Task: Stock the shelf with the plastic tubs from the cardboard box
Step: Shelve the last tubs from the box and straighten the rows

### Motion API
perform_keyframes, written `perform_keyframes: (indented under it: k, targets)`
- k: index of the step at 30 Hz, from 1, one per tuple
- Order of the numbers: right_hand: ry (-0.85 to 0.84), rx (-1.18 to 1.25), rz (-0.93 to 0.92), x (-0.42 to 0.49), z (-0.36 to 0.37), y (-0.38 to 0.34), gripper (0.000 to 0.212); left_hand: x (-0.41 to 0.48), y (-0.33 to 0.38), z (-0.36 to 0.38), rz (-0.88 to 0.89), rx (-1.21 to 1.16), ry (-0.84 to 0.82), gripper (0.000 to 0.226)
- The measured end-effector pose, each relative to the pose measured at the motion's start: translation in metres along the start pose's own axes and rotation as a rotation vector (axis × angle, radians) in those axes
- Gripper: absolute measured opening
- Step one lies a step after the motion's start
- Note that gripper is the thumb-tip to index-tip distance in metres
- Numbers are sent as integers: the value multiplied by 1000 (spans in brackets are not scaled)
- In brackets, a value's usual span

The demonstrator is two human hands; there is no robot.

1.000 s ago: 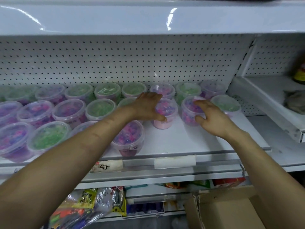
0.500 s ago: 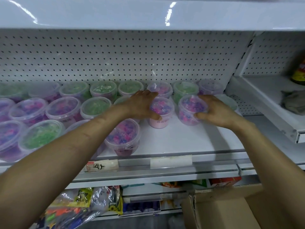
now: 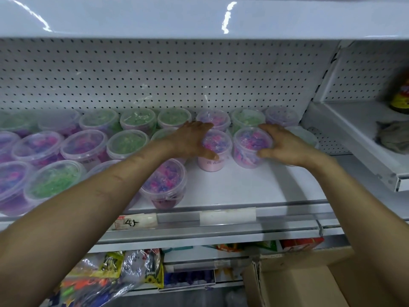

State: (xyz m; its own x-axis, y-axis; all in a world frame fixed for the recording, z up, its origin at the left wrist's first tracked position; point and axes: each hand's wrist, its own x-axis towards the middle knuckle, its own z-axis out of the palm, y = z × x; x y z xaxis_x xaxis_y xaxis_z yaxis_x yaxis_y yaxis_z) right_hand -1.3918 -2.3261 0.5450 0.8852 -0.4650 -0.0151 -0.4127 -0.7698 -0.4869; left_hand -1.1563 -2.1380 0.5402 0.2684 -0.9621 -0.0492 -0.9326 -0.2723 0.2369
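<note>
On the white shelf (image 3: pixel 243 185), against the pegboard back (image 3: pixel 155 74): lidded clear plastic tubs (image 3: pixel 128 142), about twenty, in three rows. Back row, eight: five green-filled, three purple; the leftmost is blurred. Middle row, eight: three purple at the left, two green (one half hidden by the wrist), one pink-bottomed tub (image 3: pixel 213 161), one purple-and-pink tub (image 3: pixel 251 149), and one green tub (image 3: pixel 304 135) at the far right behind the knuckles. Front row, four: purple, green, one mostly covered by the forearm so its colour cannot be told, and one purple front tub (image 3: pixel 166 185) near the shelf lip. Hands, two, both clamped on stock. The left hand (image 3: pixel 192 140) lies over the lid of the pink-bottomed tub, thumb pressed to its front wall. The right hand (image 3: pixel 285 145) grips the purple-and-pink tub from its right, thumb at the front, fingers curled over the rear rim. These two tubs stand just beside each other on the shelf surface. Price labels on the front rail, two: a handwritten label (image 3: pixel 135 222) and a blank label (image 3: pixel 228 216). Cardboard box (image 3: pixel 298 282), one, below at the right, flaps open, contents not visible. Coloured packets (image 3: pixel 106 275) on the lower shelf, number unclear. Side shelf (image 3: pixel 354 129) to the right: one grey cloth (image 3: pixel 391 137) and one dark bottle (image 3: pixel 401 94).
</note>
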Motion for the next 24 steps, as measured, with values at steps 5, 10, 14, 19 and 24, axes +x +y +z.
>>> perform_keyframes:
  k: [5, 10, 14, 19, 24]
  targets:
    - [33, -70, 118, 3, 4, 16, 94, 0, -6, -1, -3, -36, -38, 107]
    - [-40, 93, 48, 5, 2, 16, 88, 0, -4, 5, -47, -29, -2, 115]
    - [-6, 40, 45, 10, 4, 11, 87, 1, -5, 7, -78, -47, 11, 121]
    - [18, -166, 99, 10, 2, 11, 110, -4, -2, 1, -53, -45, 2, 107]
    - [-61, 19, 19, 7, 4, 13, 103, -4, -3, -2, -49, 17, 5, 108]
